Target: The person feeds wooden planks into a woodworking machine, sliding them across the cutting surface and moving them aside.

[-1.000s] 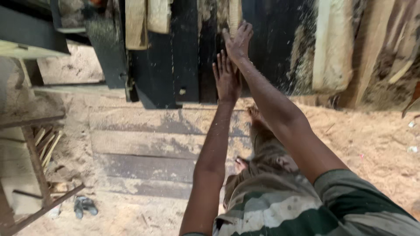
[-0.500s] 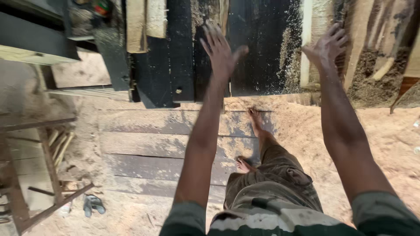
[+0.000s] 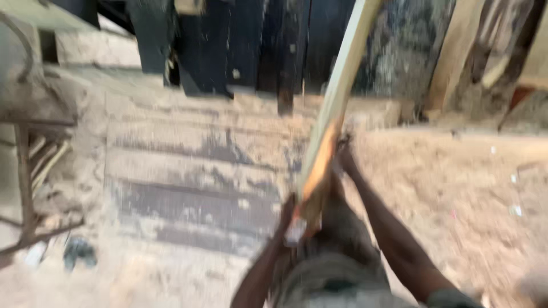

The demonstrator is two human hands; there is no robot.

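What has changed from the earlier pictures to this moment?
Both hands came down from the dark boards and took hold of a long pale plank. The left hand grips its lower end, the right hand higher up. The dark boards, the sandy ground and the metal frame stayed in place.

sawdust floor, pale and loose. worn planks laid flat across it. dark boards upright behind. rusty metal frame at left. daylight, picture blurred.

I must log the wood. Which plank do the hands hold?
The pale plank, tilted upward between both hands; the dark planks stand untouched behind.
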